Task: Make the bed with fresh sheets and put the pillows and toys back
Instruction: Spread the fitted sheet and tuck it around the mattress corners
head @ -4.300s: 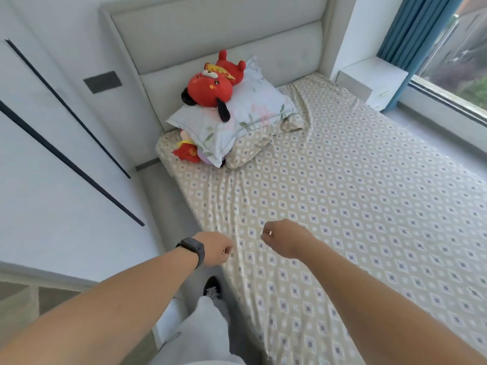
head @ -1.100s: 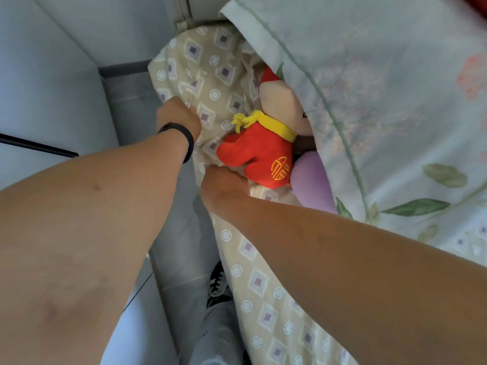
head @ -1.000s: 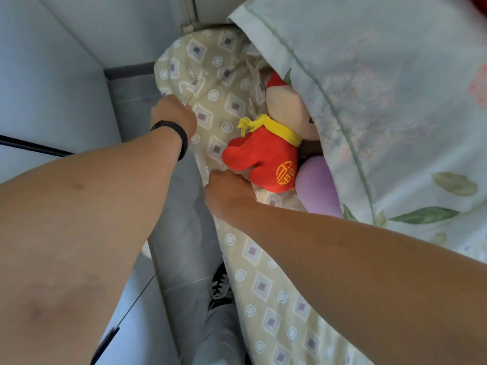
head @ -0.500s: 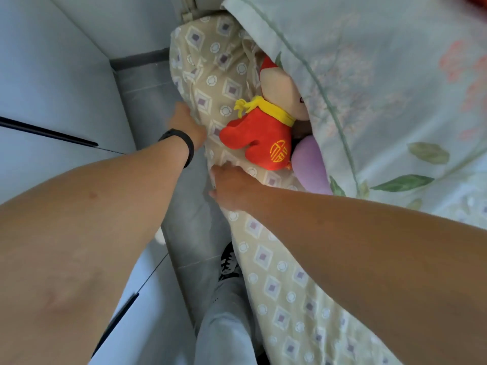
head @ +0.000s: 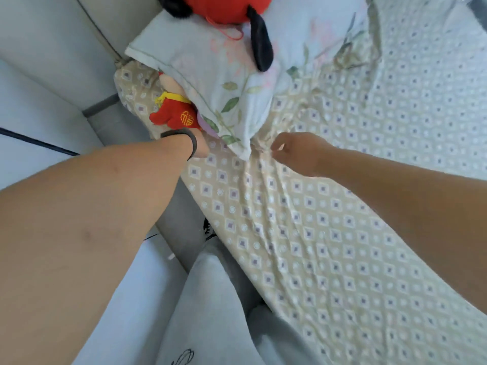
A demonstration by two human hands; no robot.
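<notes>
Bed (head: 395, 127): covered by the patterned sheet (head: 329, 233), which lies on the mattress with long creases running from the pillow corner toward the near edge. It is not yet smooth.

Floral pillow (head: 237, 75): at the head of the bed, lying over the sheet and against the headboard (head: 79, 35). A large red plush toy (head: 218, 9) rests on top of it; a small red-dressed doll (head: 174, 114) is wedged under its left edge.

Right hand (head: 297, 151): fingers curled at the sheet just beside the pillow's near corner, apparently pinching a fold of the fabric; the fabric gathers toward it.

Left hand (head: 201, 146): largely hidden behind its wrist and black wristband (head: 184, 140), at the bed edge just below the doll. Its grip cannot be told.

Assessment: the step in hand appears to be working the sheet at the head corner. The next move likely calls for clearing the pillow and toys, since they pin the sheet.
</notes>
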